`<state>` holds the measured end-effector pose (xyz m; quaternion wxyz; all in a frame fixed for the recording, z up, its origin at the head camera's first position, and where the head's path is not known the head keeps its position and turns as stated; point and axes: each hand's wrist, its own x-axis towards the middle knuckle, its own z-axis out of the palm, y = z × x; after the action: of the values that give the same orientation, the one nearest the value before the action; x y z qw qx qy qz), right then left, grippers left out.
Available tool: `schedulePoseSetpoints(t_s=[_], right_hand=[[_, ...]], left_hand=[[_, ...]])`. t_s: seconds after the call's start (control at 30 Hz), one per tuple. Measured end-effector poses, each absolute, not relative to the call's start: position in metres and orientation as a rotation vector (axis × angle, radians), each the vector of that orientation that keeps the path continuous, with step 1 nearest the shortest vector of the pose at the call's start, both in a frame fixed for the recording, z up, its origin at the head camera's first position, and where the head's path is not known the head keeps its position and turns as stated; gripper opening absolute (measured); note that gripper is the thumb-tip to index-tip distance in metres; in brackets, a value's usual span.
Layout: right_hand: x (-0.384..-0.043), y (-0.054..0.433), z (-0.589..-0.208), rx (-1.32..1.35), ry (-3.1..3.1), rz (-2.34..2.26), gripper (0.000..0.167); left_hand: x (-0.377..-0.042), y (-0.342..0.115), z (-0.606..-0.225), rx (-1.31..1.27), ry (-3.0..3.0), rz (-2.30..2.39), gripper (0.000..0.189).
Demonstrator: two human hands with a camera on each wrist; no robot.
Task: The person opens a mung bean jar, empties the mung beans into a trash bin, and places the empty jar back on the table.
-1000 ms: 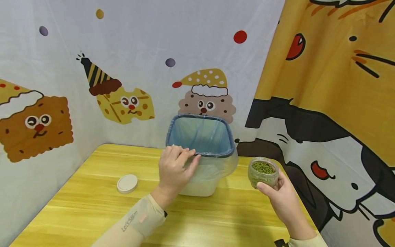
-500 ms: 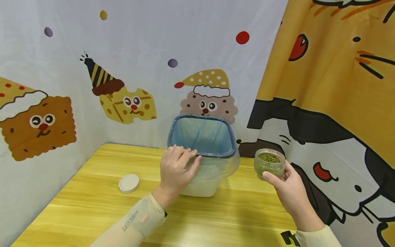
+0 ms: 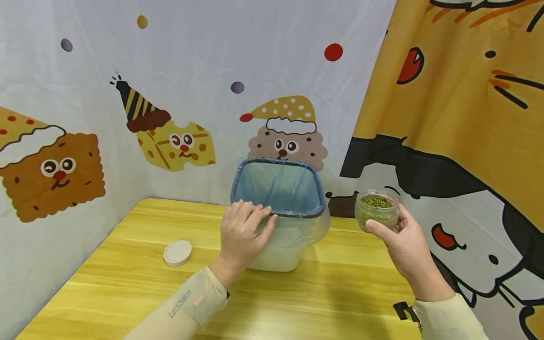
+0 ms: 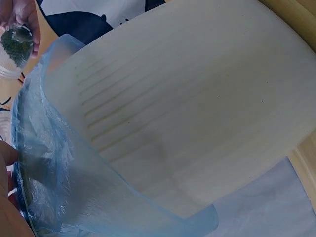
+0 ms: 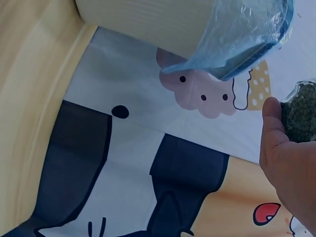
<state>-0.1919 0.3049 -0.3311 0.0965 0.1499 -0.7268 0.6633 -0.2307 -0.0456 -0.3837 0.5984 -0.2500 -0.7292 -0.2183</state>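
My right hand (image 3: 410,245) holds an open clear jar (image 3: 365,222) of green mung beans (image 3: 377,202), raised to the right of a pale trash bin (image 3: 276,260). The jar stands nearly upright, with its mouth facing up. A thin bluish plastic bag (image 3: 297,233) lines the bin and folds over its blue rim (image 3: 297,215). My left hand (image 3: 240,231) grips the near rim, with fingers over the edge and thumb outside. In the left wrist view the bin's ribbed wall (image 4: 197,98) fills most of the picture. The right wrist view shows the beans (image 5: 302,111) beside my thumb.
A round white lid (image 3: 177,253) lies flat on the yellow wood-grain table (image 3: 127,293), left of the bin. Cartoon-printed cloth (image 3: 191,56) hangs behind the table and along its right side.
My right hand has lifted the jar and shifted it a little to the right, away from the bin. The left hand keeps its grip on the rim.
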Motion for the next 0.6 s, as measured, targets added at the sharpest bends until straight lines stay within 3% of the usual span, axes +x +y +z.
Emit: schedulePoseSetpoints(t_s=[0.6], right_hand=[[-0.212, 0.306, -0.300, 0.305, -2.387, 1.600, 0.072]], left_hand=[[-0.231, -0.046, -0.384, -0.579, -1.691, -0.515, 0.016]])
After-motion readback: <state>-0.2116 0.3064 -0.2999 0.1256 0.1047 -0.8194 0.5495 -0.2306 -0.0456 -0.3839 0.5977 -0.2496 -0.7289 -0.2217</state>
